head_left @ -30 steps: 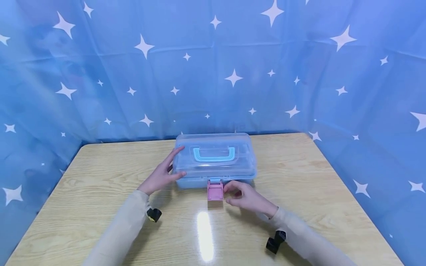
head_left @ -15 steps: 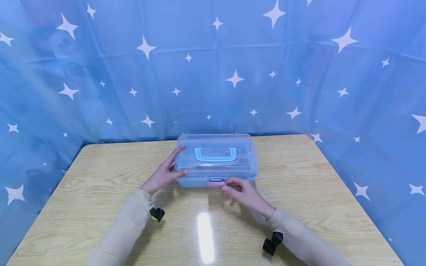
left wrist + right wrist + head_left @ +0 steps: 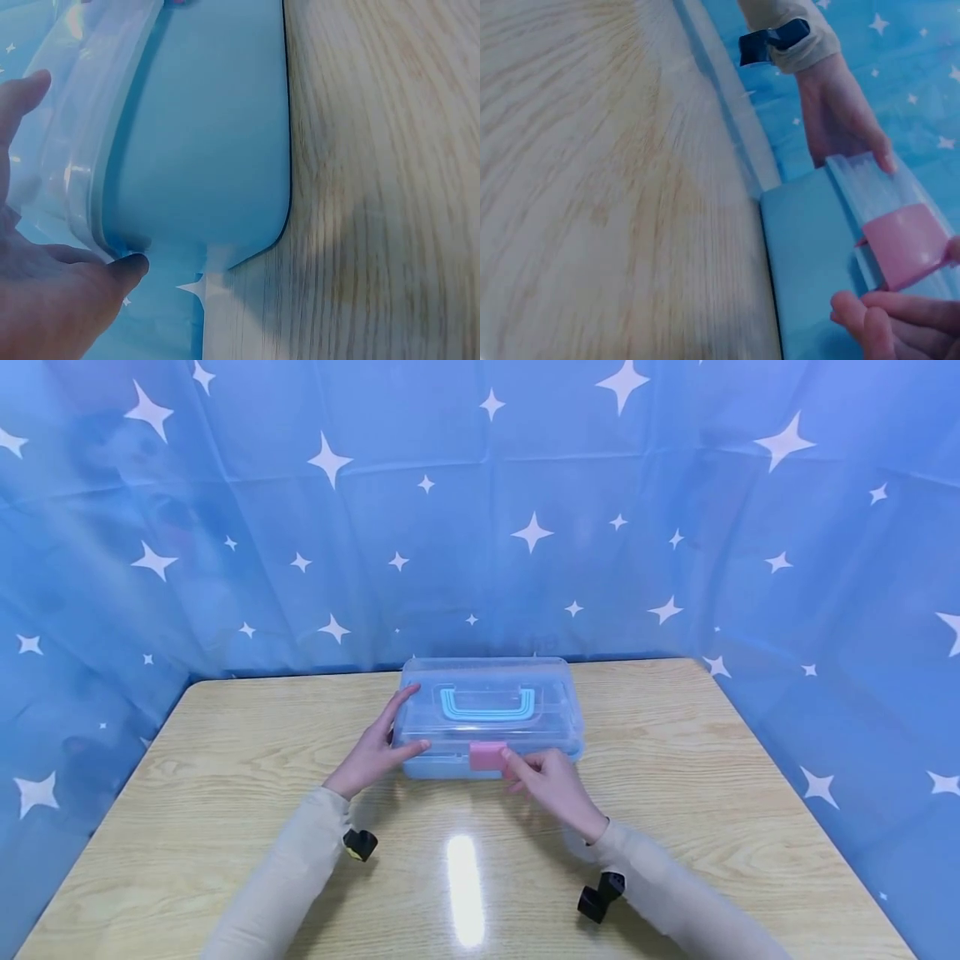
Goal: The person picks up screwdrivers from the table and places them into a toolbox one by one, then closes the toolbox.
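Note:
A clear-lidded, blue-bottomed plastic storage box [image 3: 442, 767] stands near the table's back edge, its lid down and a light blue carry handle [image 3: 487, 715] on top. My left hand [image 3: 371, 756] rests at the box's left end, fingers spread and fairly straight, with index finger and thumb lying on the lid. In the left wrist view, fingertips [image 3: 129, 270] press at the lid's corner. At the front middle, the pink latch [image 3: 906, 244] is swung up flat against the lid's rim. My right hand [image 3: 555, 787] pinches the latch's right edge, its thumb in front.
The wood-grain table [image 3: 225, 793] carries a bright light reflection [image 3: 465, 893] in front of the box. A blue star-patterned curtain [image 3: 480, 577] hangs close behind it. Black wrist cameras [image 3: 600, 897] hang under both sleeves.
The pink latch has swung from hanging down to standing up over the lid's rim. My right hand has risen with it and now pinches its edge. My left hand stays on the box.

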A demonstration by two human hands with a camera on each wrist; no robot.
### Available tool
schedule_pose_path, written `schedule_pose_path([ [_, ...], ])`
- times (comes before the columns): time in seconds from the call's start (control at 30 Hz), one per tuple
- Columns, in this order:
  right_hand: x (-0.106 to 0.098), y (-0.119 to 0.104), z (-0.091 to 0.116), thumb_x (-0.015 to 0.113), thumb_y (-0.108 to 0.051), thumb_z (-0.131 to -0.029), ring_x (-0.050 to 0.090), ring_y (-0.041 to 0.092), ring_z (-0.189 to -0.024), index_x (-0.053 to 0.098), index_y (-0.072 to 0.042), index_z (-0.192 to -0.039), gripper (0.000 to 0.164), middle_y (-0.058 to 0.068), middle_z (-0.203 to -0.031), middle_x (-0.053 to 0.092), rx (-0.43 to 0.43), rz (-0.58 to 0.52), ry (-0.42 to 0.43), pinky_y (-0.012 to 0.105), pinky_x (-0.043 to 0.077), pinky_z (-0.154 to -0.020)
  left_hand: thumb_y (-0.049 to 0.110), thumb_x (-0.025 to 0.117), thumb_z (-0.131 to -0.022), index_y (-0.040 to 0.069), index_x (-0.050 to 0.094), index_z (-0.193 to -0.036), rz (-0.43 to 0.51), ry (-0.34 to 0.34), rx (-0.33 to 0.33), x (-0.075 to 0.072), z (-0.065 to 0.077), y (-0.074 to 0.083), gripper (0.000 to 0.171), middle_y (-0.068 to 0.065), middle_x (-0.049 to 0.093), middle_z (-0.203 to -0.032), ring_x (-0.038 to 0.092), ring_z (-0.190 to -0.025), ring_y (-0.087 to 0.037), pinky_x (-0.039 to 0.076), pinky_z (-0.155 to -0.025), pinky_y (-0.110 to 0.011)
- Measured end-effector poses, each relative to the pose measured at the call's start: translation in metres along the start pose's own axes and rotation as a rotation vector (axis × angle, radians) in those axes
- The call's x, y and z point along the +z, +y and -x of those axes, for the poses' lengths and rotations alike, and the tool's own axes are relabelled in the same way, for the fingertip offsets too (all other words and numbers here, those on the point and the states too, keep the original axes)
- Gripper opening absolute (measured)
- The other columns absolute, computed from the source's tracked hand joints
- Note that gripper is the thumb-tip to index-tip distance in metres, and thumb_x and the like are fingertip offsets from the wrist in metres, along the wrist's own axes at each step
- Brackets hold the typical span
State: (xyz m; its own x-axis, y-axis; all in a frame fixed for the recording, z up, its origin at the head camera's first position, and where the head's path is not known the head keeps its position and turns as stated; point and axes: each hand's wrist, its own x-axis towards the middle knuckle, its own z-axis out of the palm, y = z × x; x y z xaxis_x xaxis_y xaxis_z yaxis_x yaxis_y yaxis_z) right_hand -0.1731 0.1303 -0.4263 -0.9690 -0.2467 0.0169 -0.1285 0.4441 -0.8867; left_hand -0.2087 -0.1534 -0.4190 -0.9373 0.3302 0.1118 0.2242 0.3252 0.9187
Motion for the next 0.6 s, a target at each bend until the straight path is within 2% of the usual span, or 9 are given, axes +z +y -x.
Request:
schedule_pose_path([
  [0.1, 0.000, -0.001, -0.002, 0.053, -0.048, -0.097, 0.070, 0.025, -0.066, 0.075, 0.002, -0.081, 0.056, 0.011, -0.082, 0.073, 0.016, -0.001, 0.014, 0.040, 0.054, -0.053, 0.019, 0.071, -0.090, 0.030, 0.022, -0.154, -0.022, 0.015, 0.018, 0.002, -0.001, 0.000, 0.082, -0.009, 0.010, -0.160, 0.014, -0.144, -0.034, 0.021, -0.110, -0.057],
  [0.17, -0.001, -0.001, -0.004, 0.053, -0.047, -0.097, 0.070, 0.025, -0.065, 0.075, 0.001, -0.080, 0.056, 0.011, -0.081, 0.072, 0.029, 0.001, 0.032, 0.039, 0.053, -0.052, 0.024, 0.072, -0.089, 0.035, 0.023, -0.153, -0.032, 0.027, 0.029, 0.004, -0.004, -0.006, 0.081, -0.007, 0.010, -0.160, 0.012, -0.144, -0.032, 0.021, -0.110, -0.055],
  [0.33, -0.003, 0.000, -0.009, 0.054, -0.045, -0.097, 0.070, 0.026, -0.063, 0.075, 0.001, -0.081, 0.053, 0.009, -0.078, 0.072, 0.062, -0.005, 0.072, 0.040, 0.054, -0.052, 0.028, 0.071, -0.090, 0.035, 0.021, -0.153, -0.044, 0.025, -0.007, 0.006, -0.007, -0.003, 0.081, -0.008, 0.006, -0.161, 0.005, -0.145, -0.031, 0.018, -0.112, -0.054],
  [0.47, -0.003, 0.000, -0.011, 0.054, -0.046, -0.097, 0.070, 0.026, -0.065, 0.075, 0.002, -0.084, 0.054, 0.009, -0.078, 0.072, 0.083, -0.028, 0.062, 0.042, 0.055, -0.055, 0.028, 0.070, -0.090, 0.036, 0.020, -0.153, -0.033, 0.012, -0.029, 0.004, -0.009, -0.002, 0.081, -0.009, 0.003, -0.161, 0.007, -0.145, -0.033, 0.019, -0.111, -0.056],
  [0.6, -0.002, 0.000, -0.011, 0.055, -0.043, -0.097, 0.070, 0.026, -0.064, 0.075, 0.002, -0.084, 0.051, 0.009, -0.074, 0.072, 0.097, -0.018, 0.063, 0.042, 0.055, -0.056, 0.027, 0.070, -0.090, 0.035, 0.020, -0.153, -0.018, -0.002, -0.018, 0.003, -0.011, -0.001, 0.081, -0.006, 0.005, -0.161, 0.011, -0.144, -0.034, 0.020, -0.111, -0.056],
])
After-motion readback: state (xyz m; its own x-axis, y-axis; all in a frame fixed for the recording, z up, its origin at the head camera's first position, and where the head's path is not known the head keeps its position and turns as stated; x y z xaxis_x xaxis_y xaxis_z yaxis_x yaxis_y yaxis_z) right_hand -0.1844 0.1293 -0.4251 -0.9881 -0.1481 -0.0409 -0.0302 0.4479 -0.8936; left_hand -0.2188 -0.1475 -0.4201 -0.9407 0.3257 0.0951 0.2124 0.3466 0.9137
